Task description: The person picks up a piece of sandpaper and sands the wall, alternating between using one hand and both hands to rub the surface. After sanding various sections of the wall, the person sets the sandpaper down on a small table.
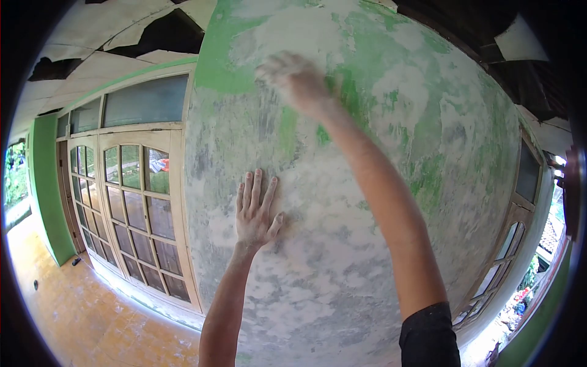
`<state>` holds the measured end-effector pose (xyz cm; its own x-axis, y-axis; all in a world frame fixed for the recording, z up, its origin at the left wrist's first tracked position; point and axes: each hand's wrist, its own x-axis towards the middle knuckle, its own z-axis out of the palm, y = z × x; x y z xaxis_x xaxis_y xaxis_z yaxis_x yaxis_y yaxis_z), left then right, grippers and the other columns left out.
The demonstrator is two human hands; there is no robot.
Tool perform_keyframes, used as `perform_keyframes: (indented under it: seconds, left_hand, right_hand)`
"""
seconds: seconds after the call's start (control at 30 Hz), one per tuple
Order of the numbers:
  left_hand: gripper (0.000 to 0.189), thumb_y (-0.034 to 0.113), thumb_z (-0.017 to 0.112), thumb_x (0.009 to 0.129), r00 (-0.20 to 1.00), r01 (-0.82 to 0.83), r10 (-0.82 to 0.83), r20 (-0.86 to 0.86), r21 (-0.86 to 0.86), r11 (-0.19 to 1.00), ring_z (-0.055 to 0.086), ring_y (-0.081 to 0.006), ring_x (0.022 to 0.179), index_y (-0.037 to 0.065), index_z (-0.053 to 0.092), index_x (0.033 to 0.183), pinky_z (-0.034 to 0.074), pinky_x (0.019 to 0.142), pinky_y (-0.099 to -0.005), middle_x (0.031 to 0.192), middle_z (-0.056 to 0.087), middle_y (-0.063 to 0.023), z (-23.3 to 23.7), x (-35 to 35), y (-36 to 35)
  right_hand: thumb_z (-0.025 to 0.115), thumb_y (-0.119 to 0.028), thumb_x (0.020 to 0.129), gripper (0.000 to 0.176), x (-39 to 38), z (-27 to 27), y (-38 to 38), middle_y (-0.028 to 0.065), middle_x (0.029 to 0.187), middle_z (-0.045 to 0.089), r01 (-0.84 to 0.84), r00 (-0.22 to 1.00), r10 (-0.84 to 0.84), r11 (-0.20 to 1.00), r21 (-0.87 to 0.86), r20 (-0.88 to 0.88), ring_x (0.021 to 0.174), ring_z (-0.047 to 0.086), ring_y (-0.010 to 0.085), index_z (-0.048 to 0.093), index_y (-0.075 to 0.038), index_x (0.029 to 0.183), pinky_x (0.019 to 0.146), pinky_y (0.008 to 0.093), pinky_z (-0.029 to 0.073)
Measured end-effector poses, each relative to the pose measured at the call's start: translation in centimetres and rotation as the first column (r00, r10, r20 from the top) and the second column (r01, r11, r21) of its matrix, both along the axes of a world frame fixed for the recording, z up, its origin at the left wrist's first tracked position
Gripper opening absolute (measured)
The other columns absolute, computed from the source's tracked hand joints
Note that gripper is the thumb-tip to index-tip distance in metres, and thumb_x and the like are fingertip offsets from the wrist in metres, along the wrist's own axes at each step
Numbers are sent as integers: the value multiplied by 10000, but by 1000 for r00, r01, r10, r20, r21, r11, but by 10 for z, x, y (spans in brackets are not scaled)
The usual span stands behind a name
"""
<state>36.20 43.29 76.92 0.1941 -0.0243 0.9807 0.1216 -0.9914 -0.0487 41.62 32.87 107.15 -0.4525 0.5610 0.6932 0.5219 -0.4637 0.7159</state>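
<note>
In front of me is a wall (342,244) with patchy green paint and whitish, powdery areas. My left hand (255,211) lies flat against it with fingers spread and pointing up, dusted with white. Higher up, my right hand (296,82) reaches across the wall near a patch of green paint. Motion smears its fingers, so whether anything is under or in them cannot be made out. A dark short sleeve shows on my right arm.
To the left stand cream-framed double doors (143,211) with glass panes, beside a green pillar (52,189). The floor (92,312) is yellowish tile. Broken ceiling panels (131,37) hang overhead. Another glazed wooden frame (501,257) is on the right.
</note>
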Motion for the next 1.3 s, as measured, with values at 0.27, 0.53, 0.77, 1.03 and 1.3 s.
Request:
perform_keyframes:
  seconds: [0.27, 0.53, 0.77, 1.03, 1.3]
  left_hand:
    - [744, 566, 401, 947, 1000, 16, -17, 22, 17, 1000, 190, -395, 1525, 147, 372, 1561, 142, 1235, -530, 1637, 245, -205, -5, -5, 0]
    - [723, 577, 385, 943, 997, 79, -79, 17, 7, 997, 217, -405, 1514, 164, 431, 1534, 159, 1222, -544, 1625, 280, -201, -3, -8, 5]
    - [653, 523, 339, 970, 994, 89, -88, 60, -19, 996, 225, -424, 1506, 187, 469, 1515, 152, 1217, -552, 1618, 291, -208, -5, -5, 7]
    - [656, 425, 381, 1004, 928, 373, -345, 142, -351, 859, 211, -440, 1506, 33, 376, 1530, 138, 1224, -526, 1608, 286, -247, -158, -33, -8]
    - [475, 320, 544, 1005, 364, 593, -727, 582, -747, -301, 500, -177, 1232, -31, 533, 1324, 387, 1045, -346, 1301, 581, -104, -287, -60, -99]
  right_hand:
    - [414, -323, 1043, 405, 101, 64, -73, 69, 1512, 502, -43, 997, 74, 793, 608, -26, 1423, 414, 299, 567, -231, 1407, 1226, 439, 254]
    - [431, -302, 1024, 419, 64, 75, 22, 116, 1474, 538, -87, 989, 147, 654, 751, -13, 1426, 412, 313, 582, -221, 1407, 1219, 466, 238]
    - [495, -32, 985, 453, -4, -31, 111, 83, 1454, 551, -215, 973, 213, 977, 6, 91, 1346, 494, 348, 613, -260, 1358, 1199, 476, 353]
    - [627, -89, 975, 220, -50, -290, -12, 181, 914, 731, -677, 150, 610, 637, 369, -778, 770, 704, 167, 672, 28, 1156, 679, 320, 518]
    - [549, -155, 1044, 228, -30, -538, -100, 33, 980, 667, -301, -561, 355, 753, 585, -747, 914, 557, 54, 630, 41, 1127, 805, 253, 477]
